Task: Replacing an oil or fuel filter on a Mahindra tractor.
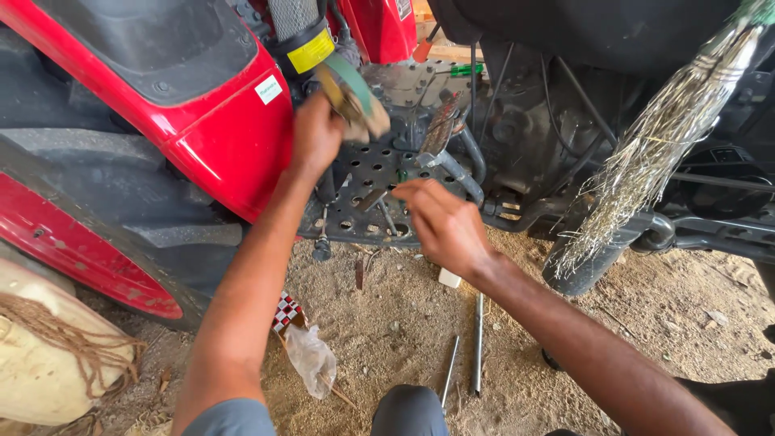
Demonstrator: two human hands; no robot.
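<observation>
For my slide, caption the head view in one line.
Left hand holds a blurred rag above a tractor's perforated footplate; right hand reaches toward it.

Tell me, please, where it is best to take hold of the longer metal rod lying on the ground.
Probably grip the longer metal rod near its middle, coming from above. It lies flat on the sandy ground, pointing away from the person, with bare ground on its right side for fingers.
</observation>
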